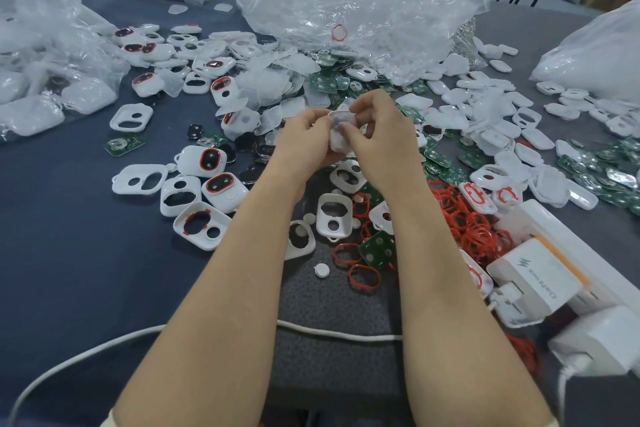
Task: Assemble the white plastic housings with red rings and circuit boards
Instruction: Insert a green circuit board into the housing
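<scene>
One white cable (332,333) is lying across the dark surface (69,270), nearest the person. Beyond it, loose red rings (464,218) are lying heaped beside a green circuit board (377,248). Farther out, the left hand (304,139) and right hand (377,135) are together pinching one white housing (335,144) in curled fingers, over scattered parts. Clear plastic bags (346,3) are sitting behind.

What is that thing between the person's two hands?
A white plastic housing, pinched from both sides by the left hand and the right hand; the head view shows it.
</scene>
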Demonstrator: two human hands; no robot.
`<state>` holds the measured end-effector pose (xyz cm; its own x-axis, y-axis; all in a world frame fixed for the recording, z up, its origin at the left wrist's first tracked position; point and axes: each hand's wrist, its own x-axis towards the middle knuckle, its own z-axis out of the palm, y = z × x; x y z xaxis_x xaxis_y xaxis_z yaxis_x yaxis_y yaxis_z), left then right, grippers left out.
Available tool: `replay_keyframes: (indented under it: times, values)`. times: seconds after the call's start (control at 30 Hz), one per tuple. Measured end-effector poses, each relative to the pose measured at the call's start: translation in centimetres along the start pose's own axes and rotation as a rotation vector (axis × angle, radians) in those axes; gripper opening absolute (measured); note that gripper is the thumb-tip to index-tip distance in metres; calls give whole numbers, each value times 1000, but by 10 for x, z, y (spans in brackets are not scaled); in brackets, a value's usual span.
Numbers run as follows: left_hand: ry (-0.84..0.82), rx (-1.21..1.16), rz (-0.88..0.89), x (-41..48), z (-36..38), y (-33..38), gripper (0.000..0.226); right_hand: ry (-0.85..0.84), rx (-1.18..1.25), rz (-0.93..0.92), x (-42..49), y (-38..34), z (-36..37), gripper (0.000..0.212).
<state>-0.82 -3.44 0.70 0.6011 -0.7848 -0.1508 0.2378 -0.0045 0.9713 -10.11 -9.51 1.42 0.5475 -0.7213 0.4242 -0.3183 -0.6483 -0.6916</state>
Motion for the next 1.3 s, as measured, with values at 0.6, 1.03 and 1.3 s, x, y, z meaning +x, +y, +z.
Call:
replay_keyframes:
  times: [0.6, 1.03, 1.3]
  values:
    - [-32, 101, 88, 1, -3, -6, 24, 138, -69, 85, 0, 0, 11, 20]
    - [52, 218, 177, 0, -3, -9, 21, 109, -28, 170, 1, 3, 10, 19]
    - [34, 117, 154, -2, -4, -6, 20, 36, 109, 252, 3, 1, 5, 21]
